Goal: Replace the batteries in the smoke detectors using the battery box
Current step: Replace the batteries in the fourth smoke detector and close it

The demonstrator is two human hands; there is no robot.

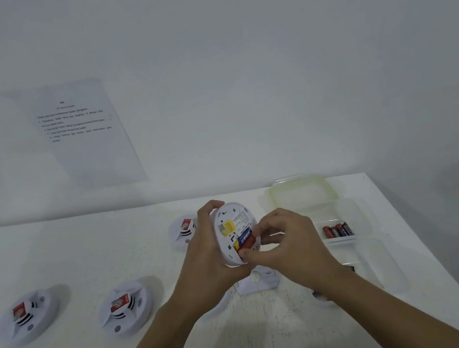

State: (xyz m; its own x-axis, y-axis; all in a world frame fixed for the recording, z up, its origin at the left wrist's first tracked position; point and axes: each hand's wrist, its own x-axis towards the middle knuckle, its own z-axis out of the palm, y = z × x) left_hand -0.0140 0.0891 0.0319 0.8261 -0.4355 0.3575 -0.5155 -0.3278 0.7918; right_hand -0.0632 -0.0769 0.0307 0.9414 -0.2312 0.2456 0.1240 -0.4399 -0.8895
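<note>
On the left, three round white plastic smoke detectors lie face up on the white worktop; I cannot tell if they are done. In the middle the left hand curls round a fourth smoke detector turned on its back, and the right hand pinches a blue and red battery in its open slot. On the right, the clear plastic battery box holds spare batteries, so the job looks partway done.

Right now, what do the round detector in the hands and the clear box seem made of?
The smoke detector in the left hand looks like matte white moulded plastic: even colour, moulded slots, little shine. The battery box seems thin clear plastic: the table shows through its glossy walls. Its lid looks cloudier, faintly yellow-green, probably softer plastic.
</note>
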